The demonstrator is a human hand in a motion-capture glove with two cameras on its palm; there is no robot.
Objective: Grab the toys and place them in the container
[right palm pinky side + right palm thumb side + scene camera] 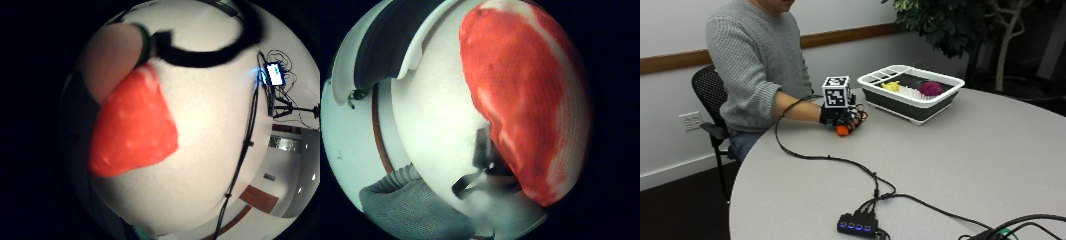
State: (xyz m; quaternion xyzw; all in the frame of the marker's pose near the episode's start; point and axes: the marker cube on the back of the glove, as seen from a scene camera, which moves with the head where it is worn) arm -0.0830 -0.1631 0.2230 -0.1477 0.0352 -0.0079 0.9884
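Observation:
My gloved right hand [842,116] is low over the white round table [959,165], near its back left edge, with fingers curled round a small orange-red toy [842,130]. The same toy [132,132] fills much of both palm views [525,100], with a bare fingertip [107,57] against it. The container [911,92] is a white bin with dark walls, standing on the table to the right of the hand. Inside it lie a yellow toy [890,86] and a dark pink toy [929,88].
A black cable [833,162] runs from the hand across the table to a small hub [856,224] with blue lights at the front edge. A black chair [708,100] stands behind the person. A potted plant [959,25] is beyond the container.

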